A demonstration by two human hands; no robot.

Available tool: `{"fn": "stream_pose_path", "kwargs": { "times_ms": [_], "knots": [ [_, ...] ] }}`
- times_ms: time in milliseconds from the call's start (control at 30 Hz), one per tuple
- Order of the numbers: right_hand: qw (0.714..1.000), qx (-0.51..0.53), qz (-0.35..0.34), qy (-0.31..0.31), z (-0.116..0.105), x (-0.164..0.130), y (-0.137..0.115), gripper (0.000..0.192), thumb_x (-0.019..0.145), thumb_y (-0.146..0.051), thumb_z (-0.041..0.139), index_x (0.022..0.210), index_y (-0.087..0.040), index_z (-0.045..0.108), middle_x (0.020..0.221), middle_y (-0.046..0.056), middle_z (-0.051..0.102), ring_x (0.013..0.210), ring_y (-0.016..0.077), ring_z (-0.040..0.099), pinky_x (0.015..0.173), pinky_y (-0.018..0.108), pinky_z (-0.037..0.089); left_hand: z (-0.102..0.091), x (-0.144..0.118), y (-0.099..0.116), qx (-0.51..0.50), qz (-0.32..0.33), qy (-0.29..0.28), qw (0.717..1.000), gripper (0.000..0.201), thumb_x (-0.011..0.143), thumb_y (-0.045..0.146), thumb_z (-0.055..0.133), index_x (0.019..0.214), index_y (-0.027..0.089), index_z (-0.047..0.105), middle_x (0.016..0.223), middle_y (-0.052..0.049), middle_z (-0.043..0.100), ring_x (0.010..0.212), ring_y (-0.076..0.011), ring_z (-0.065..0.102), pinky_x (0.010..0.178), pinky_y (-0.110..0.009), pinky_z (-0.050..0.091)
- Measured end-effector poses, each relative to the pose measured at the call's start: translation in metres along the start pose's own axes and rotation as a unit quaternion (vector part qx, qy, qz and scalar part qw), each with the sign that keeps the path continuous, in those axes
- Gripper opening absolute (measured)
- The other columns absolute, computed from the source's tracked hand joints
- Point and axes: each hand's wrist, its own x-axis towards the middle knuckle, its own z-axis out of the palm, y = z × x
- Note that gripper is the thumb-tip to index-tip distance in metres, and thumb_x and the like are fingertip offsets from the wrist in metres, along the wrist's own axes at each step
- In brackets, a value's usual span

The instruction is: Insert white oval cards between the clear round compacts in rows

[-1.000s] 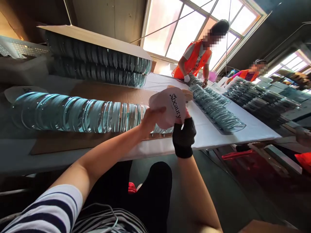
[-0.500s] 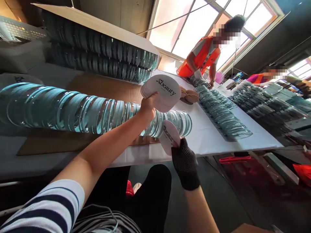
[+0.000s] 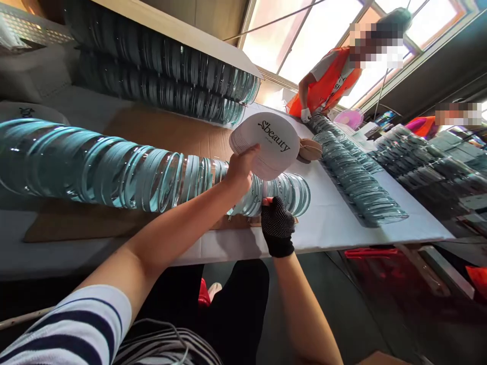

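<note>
My bare left hand [image 3: 241, 170] grips a fanned stack of white rounded cards [image 3: 276, 144] printed "Sbeauty", held above a long row of clear, round, plastic-looking cases [image 3: 148, 177]. My right hand [image 3: 278, 220], in a black dotted fingerless glove, is closed at the near side of that row, close to its right end. A single card [image 3: 265, 187] shows nearly edge-on at its fingertips, among the cases; how far in it sits is hard to see. Small dangling tabs hang below the cases near this hand.
Brown cardboard [image 3: 83, 223] lies under the row on the white-covered table [image 3: 323, 223]. Stacked cases [image 3: 163, 71] stand behind. Brown oval bundles [image 3: 310, 150] lie beyond the cards. Another row [image 3: 353, 177] runs right, where a co-worker in an orange vest [image 3: 327, 81] stands.
My right hand has moved up and left to the row, bringing its card from in front of the cases to among them. My left hand and its stack have shifted slightly right.
</note>
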Motion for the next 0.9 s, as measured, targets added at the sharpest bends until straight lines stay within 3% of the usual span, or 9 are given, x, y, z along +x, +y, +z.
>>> {"fn": "stream_pose_path", "kwargs": {
  "times_ms": [167,333,367,433,500,567,733,800,900],
  "knots": [
    [0.981,0.096,0.029,-0.168,-0.001,-0.001,0.010,0.033,0.092,-0.035,0.041,0.100,-0.014,0.066,0.074,0.008,0.067,0.063,0.0143,0.059,0.060,0.023,0.038,-0.002,-0.002,0.000,0.006,0.001,-0.022,1.000,0.043,0.066,0.022,0.079,0.107,0.020,0.067,0.111,-0.005,0.073,0.121,-0.0271,0.059,0.104,-0.041,0.044],
    [0.890,0.339,0.063,-0.299,-0.012,-0.015,0.019,0.051,0.092,-0.041,0.032,0.124,-0.012,0.057,0.047,-0.006,0.045,0.037,0.0119,0.039,0.044,0.023,0.035,-0.001,-0.002,-0.008,0.033,0.035,-0.006,0.999,0.035,0.068,0.024,0.078,0.101,0.019,0.067,0.104,-0.006,0.073,0.117,-0.0268,0.061,0.101,-0.041,0.046],
    [0.879,0.375,0.071,-0.285,-0.016,-0.015,0.020,0.053,0.091,-0.043,0.034,0.127,-0.011,0.056,0.048,-0.006,0.045,0.038,0.0117,0.040,0.043,0.023,0.036,0.000,-0.002,-0.009,0.040,0.041,-0.006,0.998,0.034,0.068,0.024,0.078,0.100,0.019,0.068,0.102,-0.006,0.074,0.116,-0.0266,0.061,0.101,-0.041,0.046],
    [0.915,0.359,0.079,-0.167,-0.027,-0.006,0.019,0.053,0.089,-0.047,0.043,0.125,-0.011,0.058,0.057,-0.002,0.056,0.046,0.0125,0.050,0.048,0.024,0.041,0.001,-0.002,-0.010,0.054,0.050,-0.009,0.997,0.032,0.066,0.025,0.080,0.095,0.019,0.069,0.097,-0.006,0.074,0.114,-0.0266,0.062,0.100,-0.040,0.047],
    [0.958,0.279,0.065,0.006,-0.041,0.011,0.017,0.056,0.087,-0.049,0.047,0.129,-0.013,0.056,0.086,0.008,0.069,0.070,0.0160,0.064,0.063,0.028,0.050,0.001,-0.007,-0.008,0.065,0.057,-0.019,0.996,0.029,0.065,0.025,0.081,0.091,0.018,0.070,0.094,-0.006,0.075,0.111,-0.0268,0.064,0.098,-0.040,0.048],
    [0.969,0.214,0.049,0.111,-0.055,0.031,0.013,0.063,0.088,-0.049,0.045,0.141,-0.014,0.046,0.119,0.016,0.065,0.098,0.0203,0.066,0.081,0.034,0.052,0.000,-0.016,-0.004,0.080,0.056,-0.042,0.994,0.030,0.063,0.027,0.083,0.089,0.017,0.071,0.093,-0.007,0.075,0.107,-0.0275,0.066,0.096,-0.040,0.050],
    [0.983,0.085,-0.024,0.160,-0.064,0.040,-0.016,0.064,0.091,-0.047,0.040,0.147,-0.014,0.039,0.142,0.018,0.050,0.127,0.0272,0.052,0.099,0.045,0.046,-0.010,-0.050,0.013,0.135,0.050,-0.087,0.986,0.033,0.061,0.030,0.086,0.089,0.017,0.074,0.086,-0.007,0.075,0.098,-0.0286,0.068,0.090,-0.040,0.053],
    [0.977,0.055,-0.058,0.199,-0.056,0.032,-0.031,0.058,0.093,-0.045,0.039,0.140,-0.013,0.048,0.136,0.019,0.054,0.125,0.0285,0.053,0.097,0.045,0.047,-0.015,-0.058,0.018,0.154,0.047,-0.081,0.984,0.031,0.061,0.029,0.085,0.086,0.016,0.074,0.085,-0.008,0.075,0.094,-0.0285,0.069,0.088,-0.041,0.053],
    [0.975,0.070,0.004,0.211,-0.051,0.027,-0.040,0.051,0.091,-0.044,0.039,0.122,-0.009,0.060,0.112,0.020,0.065,0.105,0.0288,0.063,0.082,0.041,0.052,-0.022,-0.059,0.022,0.158,0.033,-0.093,0.982,0.029,0.061,0.029,0.084,0.085,0.015,0.074,0.088,-0.009,0.075,0.095,-0.0289,0.069,0.088,-0.042,0.053]
  ]
}}
